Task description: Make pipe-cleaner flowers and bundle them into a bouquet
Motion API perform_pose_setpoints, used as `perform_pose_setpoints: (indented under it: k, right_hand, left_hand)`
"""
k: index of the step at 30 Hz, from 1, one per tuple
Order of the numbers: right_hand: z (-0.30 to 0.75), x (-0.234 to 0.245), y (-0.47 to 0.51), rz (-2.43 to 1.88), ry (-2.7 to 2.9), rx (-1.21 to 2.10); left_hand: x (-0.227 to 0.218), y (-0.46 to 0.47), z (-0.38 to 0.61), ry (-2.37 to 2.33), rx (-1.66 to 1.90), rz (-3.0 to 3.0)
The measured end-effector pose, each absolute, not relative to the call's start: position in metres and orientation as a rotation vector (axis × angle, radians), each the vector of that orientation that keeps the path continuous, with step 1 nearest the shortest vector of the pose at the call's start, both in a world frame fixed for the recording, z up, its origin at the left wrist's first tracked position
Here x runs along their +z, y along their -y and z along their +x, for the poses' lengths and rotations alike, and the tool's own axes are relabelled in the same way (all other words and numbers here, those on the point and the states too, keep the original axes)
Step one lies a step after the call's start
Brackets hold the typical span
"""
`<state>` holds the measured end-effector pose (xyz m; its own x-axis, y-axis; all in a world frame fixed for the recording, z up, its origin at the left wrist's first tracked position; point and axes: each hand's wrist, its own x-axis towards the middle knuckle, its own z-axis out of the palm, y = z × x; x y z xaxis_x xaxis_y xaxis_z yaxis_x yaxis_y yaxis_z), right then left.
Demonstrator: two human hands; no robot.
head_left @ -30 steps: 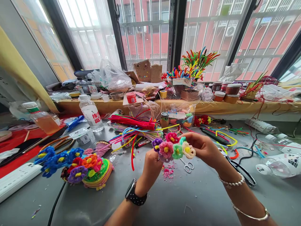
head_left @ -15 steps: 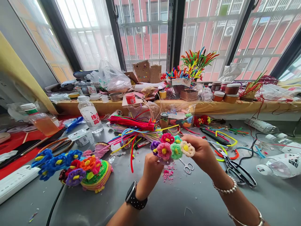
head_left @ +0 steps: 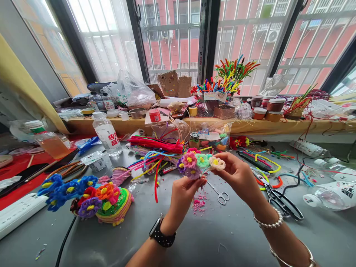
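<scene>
Firstly, twelve o'clock: my left hand (head_left: 183, 193), closed around the base of one raised pipe-cleaner flower bunch (head_left: 202, 160); probably light, pliable, crushable, best held there. At its three o'clock, my right hand (head_left: 239, 173) pinches one cream flower (head_left: 217, 163). Farther, ten o'clock: red pipe cleaners (head_left: 157, 144).

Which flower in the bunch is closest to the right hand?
The cream flower with the yellow middle. It's the rightmost one, by the fingertips of the right hand; the other flowers held there sit farther left.

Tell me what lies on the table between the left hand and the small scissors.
Pink scraps lie between the left hand and the small scissors, in the head view.
</scene>
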<state>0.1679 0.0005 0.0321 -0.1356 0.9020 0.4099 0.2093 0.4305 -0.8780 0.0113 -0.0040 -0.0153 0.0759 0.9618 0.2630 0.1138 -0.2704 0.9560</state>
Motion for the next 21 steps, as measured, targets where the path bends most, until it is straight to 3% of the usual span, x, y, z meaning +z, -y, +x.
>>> perform_pose_setpoints:
  k: [6, 21]
  right_hand:
    - [0.160, 0.029, -0.001, -1.108, 1.679, 0.884]
    - [0.147, 0.021, 0.002, -1.125, 1.449, 0.647]
  left_hand:
    - [-0.014, 0.008, 0.015, -0.991, 1.212, 1.329]
    - [-0.011, 0.011, 0.019, -0.997, 1.176, 1.324]
